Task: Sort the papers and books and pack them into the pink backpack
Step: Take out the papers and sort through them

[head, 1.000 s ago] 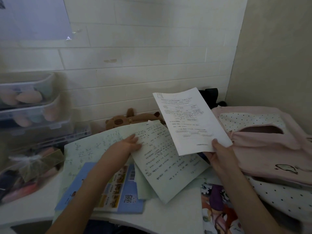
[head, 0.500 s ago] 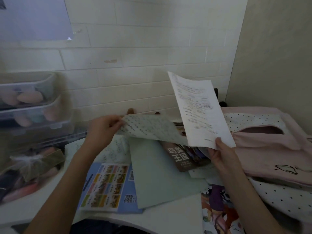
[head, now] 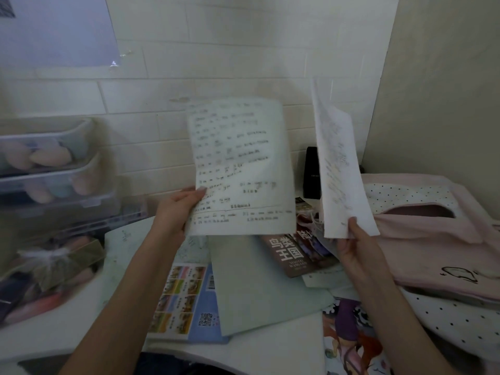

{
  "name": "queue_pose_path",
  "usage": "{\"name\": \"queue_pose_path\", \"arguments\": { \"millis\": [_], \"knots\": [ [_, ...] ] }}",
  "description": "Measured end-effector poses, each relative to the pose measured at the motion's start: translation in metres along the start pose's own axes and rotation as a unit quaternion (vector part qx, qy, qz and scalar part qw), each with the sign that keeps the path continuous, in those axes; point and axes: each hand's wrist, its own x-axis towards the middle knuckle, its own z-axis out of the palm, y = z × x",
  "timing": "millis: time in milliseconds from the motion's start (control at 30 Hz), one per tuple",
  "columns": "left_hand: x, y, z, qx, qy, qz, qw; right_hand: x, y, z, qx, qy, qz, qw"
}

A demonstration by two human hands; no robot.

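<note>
Head view: your left hand (head: 180, 209) is pinching a thin white printed sheet (head: 240, 166) by its lower edge, your right hand (head: 351, 244) pinching another white sheet (head: 338, 169), both above the counter (head: 270, 345); being light and floppy, they are bending.

The brown book (head: 290, 257) on the surface bears large white characters "鸟类王国"; the print on both held sheets is too blurred to read.

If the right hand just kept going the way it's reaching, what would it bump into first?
Probably the dark book lying just beyond the right hand, which holds a white sheet upright; depth is hard to judge, so it might pass above it.
</note>
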Motion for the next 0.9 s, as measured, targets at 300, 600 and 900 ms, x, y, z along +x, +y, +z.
{"name": "queue_pose_path", "arguments": {
  "millis": [300,600,900],
  "knots": [
    [-0.019,-0.048,0.025,0.169,0.002,0.034,0.985,-0.008,0.014,0.006,-0.111,-0.015,0.007,0.994],
    [-0.028,-0.068,0.040,0.063,-0.034,-0.108,0.992,-0.030,0.066,0.003,-0.604,-0.099,-0.085,0.786],
    [-0.033,-0.084,0.002,0.217,0.046,0.003,0.975,-0.017,0.049,-0.006,-0.649,-0.053,-0.034,0.758]
  ]
}}
